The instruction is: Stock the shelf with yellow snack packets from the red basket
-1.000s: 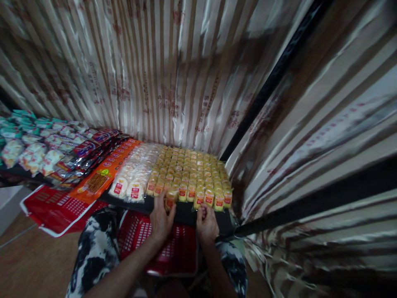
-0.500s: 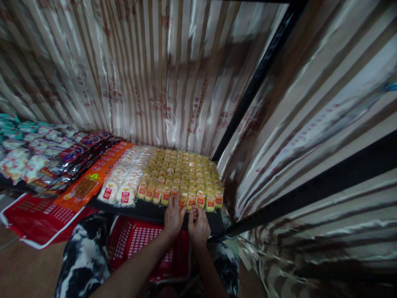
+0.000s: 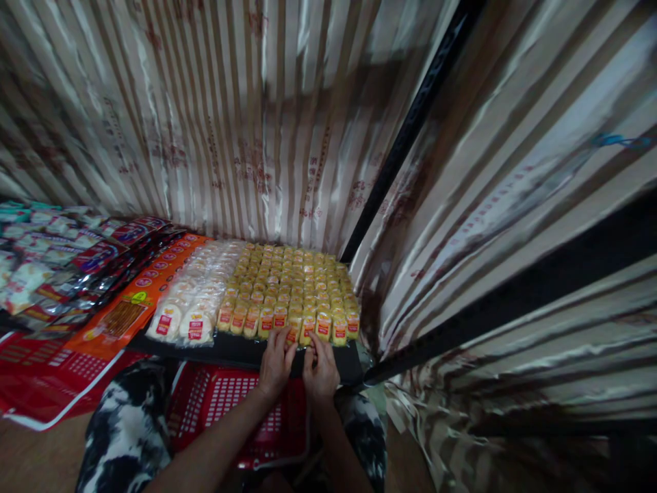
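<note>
Rows of small yellow snack cakes in clear wrappers with red labels (image 3: 287, 287) cover the right end of a black shelf (image 3: 230, 348). My left hand (image 3: 277, 359) is at the front row, its fingertips touching a wrapped cake and its thumb apart from them. Beside it, my right hand (image 3: 321, 366) has its fingers stretched toward the front cakes, slightly spread. Neither hand is seen closed round a cake, and the palms are hidden. Round white wrapped cakes (image 3: 196, 323) with red labels lie left of the yellow ones.
Orange snack packets (image 3: 126, 311) lie further left, then dark and white-green packets (image 3: 33, 274). Below the shelf sit a red basket (image 3: 230, 397) and another red basket (image 3: 51, 363) with a white handle. Striped sheeting (image 3: 230, 123) and a black post (image 3: 400, 157) stand behind.
The view has shifted, so the shelf goods appear further left. My right hand's fingers have gone from pinched together to spread. The left hand remains at the front row.
</note>
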`<control>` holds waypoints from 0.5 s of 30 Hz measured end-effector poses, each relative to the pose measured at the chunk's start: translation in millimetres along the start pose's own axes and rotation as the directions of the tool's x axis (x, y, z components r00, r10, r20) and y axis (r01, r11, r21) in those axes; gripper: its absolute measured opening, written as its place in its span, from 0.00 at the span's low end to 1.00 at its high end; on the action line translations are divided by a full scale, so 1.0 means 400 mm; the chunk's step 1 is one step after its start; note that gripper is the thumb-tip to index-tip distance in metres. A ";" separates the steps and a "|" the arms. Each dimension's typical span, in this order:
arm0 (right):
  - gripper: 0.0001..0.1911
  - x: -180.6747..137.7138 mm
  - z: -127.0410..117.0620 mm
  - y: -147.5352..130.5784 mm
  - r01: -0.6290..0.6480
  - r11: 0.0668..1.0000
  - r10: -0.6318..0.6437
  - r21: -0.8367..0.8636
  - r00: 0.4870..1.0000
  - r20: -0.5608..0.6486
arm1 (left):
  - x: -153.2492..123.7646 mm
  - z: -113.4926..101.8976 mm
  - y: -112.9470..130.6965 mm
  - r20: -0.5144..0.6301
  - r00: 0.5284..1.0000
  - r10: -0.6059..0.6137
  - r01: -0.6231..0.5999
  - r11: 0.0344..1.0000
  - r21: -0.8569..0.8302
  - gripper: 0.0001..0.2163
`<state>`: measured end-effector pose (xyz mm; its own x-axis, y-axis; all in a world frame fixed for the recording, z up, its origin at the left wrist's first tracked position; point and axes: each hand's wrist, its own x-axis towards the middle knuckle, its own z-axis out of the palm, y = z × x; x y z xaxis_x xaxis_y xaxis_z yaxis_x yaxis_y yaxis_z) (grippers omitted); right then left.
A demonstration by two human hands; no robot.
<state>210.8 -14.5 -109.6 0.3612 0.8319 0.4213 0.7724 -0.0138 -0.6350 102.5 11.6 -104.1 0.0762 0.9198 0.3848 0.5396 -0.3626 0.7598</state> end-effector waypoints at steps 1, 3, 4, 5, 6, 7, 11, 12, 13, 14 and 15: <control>0.20 0.000 0.000 0.001 -0.002 1.000 0.002 -0.001 1.000 0.005 | -0.001 0.001 0.000 0.000 1.000 0.008 -0.008 1.000 0.007 0.15; 0.21 0.000 0.000 0.001 -0.014 1.000 0.014 -0.006 1.000 0.011 | -0.001 0.003 0.001 0.018 1.000 0.021 -0.022 0.999 0.030 0.15; 0.21 0.001 0.000 0.001 -0.024 1.000 0.024 -0.009 1.000 0.009 | 0.000 0.005 0.000 0.031 0.999 0.026 -0.027 0.999 0.039 0.15; 0.21 0.001 0.000 0.002 -0.032 0.999 0.032 -0.015 0.999 0.008 | 0.000 0.005 -0.001 0.043 0.999 0.031 -0.033 0.998 0.044 0.15; 0.21 0.001 0.000 0.002 -0.037 0.999 0.037 -0.021 0.999 0.009 | 0.000 0.006 -0.002 0.048 0.998 0.038 -0.040 0.998 0.045 0.15; 0.21 0.002 0.000 0.003 -0.036 0.999 0.036 -0.025 0.999 0.011 | 0.001 0.006 -0.003 0.045 0.998 0.044 -0.046 0.998 0.043 0.15; 0.21 0.000 0.000 0.007 0.016 1.000 -0.016 -0.024 1.000 0.008 | 0.000 0.006 -0.007 0.020 0.998 0.054 -0.055 0.997 0.061 0.15; 0.21 0.000 0.000 0.007 0.024 0.999 -0.024 -0.028 1.000 0.003 | 0.000 0.005 -0.007 0.030 0.998 0.062 -0.063 0.996 0.067 0.16; 0.21 0.000 0.000 0.007 0.025 0.999 -0.025 -0.035 1.000 -0.001 | -0.001 0.005 -0.007 0.045 0.996 0.074 -0.077 0.995 0.070 0.16; 0.21 0.000 0.000 0.007 0.022 0.999 -0.022 -0.042 1.000 -0.006 | -0.002 0.005 -0.007 0.060 0.994 0.087 -0.091 0.993 0.069 0.16; 0.21 -0.001 0.000 0.006 0.020 0.999 -0.021 -0.048 1.000 -0.011 | -0.003 0.005 -0.008 0.066 0.993 0.099 -0.103 0.993 0.063 0.17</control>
<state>212.6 -14.7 -111.5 0.3506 0.8258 0.4417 0.8039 -0.0235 -0.5942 102.3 12.1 -107.9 0.1841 0.8875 0.4225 0.5804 -0.4451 0.6819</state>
